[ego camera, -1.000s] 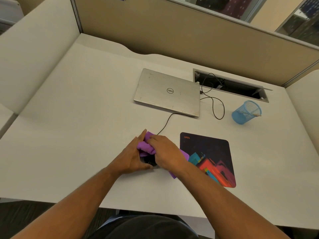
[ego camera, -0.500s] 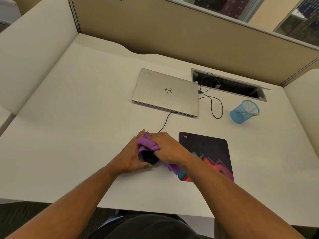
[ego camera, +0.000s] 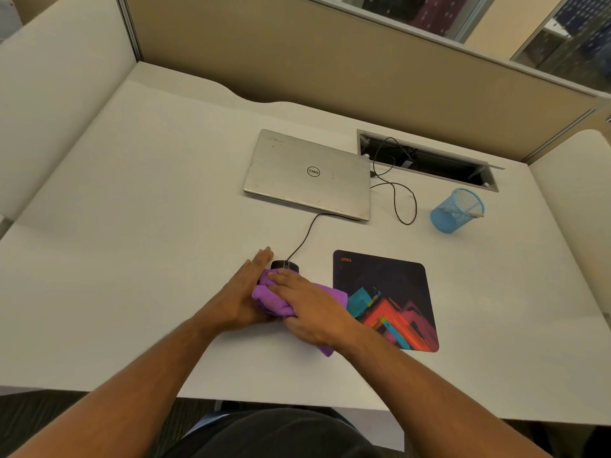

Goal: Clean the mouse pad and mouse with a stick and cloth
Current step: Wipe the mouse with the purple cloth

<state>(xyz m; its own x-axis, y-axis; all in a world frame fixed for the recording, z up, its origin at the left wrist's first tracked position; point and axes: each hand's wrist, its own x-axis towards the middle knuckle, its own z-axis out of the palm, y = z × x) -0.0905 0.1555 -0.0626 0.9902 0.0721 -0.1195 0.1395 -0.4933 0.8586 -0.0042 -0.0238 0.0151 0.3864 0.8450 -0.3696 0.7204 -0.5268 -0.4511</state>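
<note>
— Mouse (ego camera: 285,266) first: where does it sit?

— On the white desk (ego camera: 148,226), just left of the mouse pad (ego camera: 385,299) and apart from it. Only its black far end shows; the rest is hidden under a purple cloth (ego camera: 269,300) and the two hands. Its black cable (ego camera: 305,233) runs from that far end up toward the closed silver laptop (ego camera: 307,173).

— And the hands?

— Close together, both on the cloth over the mouse. The left hand (ego camera: 243,294) lies along the left side of the mouse with its fingers straight and pressed together, the fingertips reaching just past the mouse's far end. The right hand (ego camera: 314,309) lies palm down on top of the cloth, fingers nearly straight and pointing toward the mouse's far end. Whether the thumb of either hand curls round anything I cannot tell; they are hidden.

— Where does the cloth go?

— It is bunched between the hands, and a loose edge trails out beneath the right wrist, with a corner touching the left edge of the mouse pad.

— The pad itself?

— Flat on the desk, dark with red, teal and pink shapes, small orange lettering in its far left corner.

— Anything else?

— A blue mesh cup (ego camera: 458,209) stands beyond the pad to the right, with a thin stick (ego camera: 469,211) resting inside it. Behind the laptop is an open cable slot (ego camera: 426,160) in the desk, with another black wire looping out of it to the laptop's right side.
</note>
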